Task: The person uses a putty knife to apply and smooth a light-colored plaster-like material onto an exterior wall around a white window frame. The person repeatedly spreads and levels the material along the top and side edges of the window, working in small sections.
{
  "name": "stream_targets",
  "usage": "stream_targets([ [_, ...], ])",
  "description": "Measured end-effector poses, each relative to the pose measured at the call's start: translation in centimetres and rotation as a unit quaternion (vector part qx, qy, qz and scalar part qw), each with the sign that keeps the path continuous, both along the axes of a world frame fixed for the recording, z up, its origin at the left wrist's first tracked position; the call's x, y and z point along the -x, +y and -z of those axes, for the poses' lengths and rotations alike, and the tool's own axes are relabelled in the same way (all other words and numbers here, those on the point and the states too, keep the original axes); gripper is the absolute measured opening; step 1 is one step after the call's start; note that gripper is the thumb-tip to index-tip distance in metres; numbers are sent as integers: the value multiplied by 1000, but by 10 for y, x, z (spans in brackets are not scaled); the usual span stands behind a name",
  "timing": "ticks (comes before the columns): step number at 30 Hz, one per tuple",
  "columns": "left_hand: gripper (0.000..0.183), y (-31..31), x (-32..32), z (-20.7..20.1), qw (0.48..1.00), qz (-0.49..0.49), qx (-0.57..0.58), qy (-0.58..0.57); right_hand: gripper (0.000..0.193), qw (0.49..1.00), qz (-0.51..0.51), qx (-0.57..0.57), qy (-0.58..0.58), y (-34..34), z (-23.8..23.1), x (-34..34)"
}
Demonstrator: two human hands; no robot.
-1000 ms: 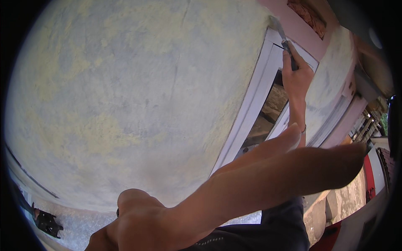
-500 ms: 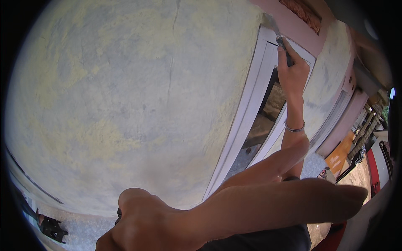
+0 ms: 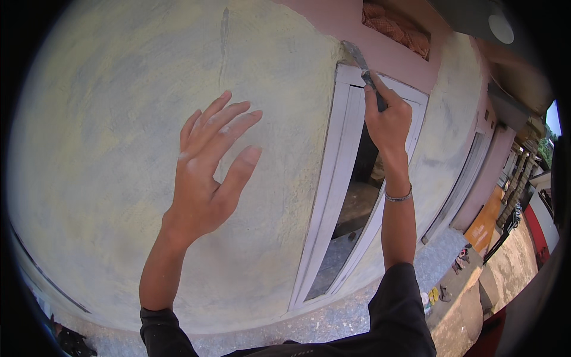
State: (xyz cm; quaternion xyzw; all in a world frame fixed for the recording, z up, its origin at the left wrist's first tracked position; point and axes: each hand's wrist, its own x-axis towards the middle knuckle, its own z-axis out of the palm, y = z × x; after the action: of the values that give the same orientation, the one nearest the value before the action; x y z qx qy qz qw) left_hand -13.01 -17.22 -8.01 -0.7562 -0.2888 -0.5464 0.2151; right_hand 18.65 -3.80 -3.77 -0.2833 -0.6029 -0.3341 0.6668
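My right hand is wrapped round the dark handle of a putty knife. Its metal blade points up and left, against the wall just above the upper left corner of a white window frame. A bracelet circles that wrist. My left hand is raised in front of the plastered wall, fingers spread and holding nothing; whether it touches the surface I cannot tell. Whitish dust marks its knuckles. Above the hand, a thin grey vertical streak runs down the patchy yellow and grey plaster.
Pink wall surrounds a recess stuffed with reddish cloth, above the window. Lower right, footwear lies by a speckled grey floor. Farther right stand an orange panel and a red and white object.
My left arm, earlier stretched low across my right arm, has swung up and left to the wall with fingers spread. My right hand keeps the putty knife by the frame's corner; the view has shifted.
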Motion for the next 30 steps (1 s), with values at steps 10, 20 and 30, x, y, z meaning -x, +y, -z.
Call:
stream_targets([
  [10, 39, 98, 15, -63, 931, -317, -174, 42, 34, 998, 17, 64, -15, -10, -2, 1],
  [20, 42, 117, -34, -77, 923, -308, -198, 122, 35, 998, 35, 57, -13, 0, -2, 7],
  [30, 43, 119, -52, -85, 903, -343, -175, 189, 36, 998, 40, 52, -4, -8, -7, 18],
])
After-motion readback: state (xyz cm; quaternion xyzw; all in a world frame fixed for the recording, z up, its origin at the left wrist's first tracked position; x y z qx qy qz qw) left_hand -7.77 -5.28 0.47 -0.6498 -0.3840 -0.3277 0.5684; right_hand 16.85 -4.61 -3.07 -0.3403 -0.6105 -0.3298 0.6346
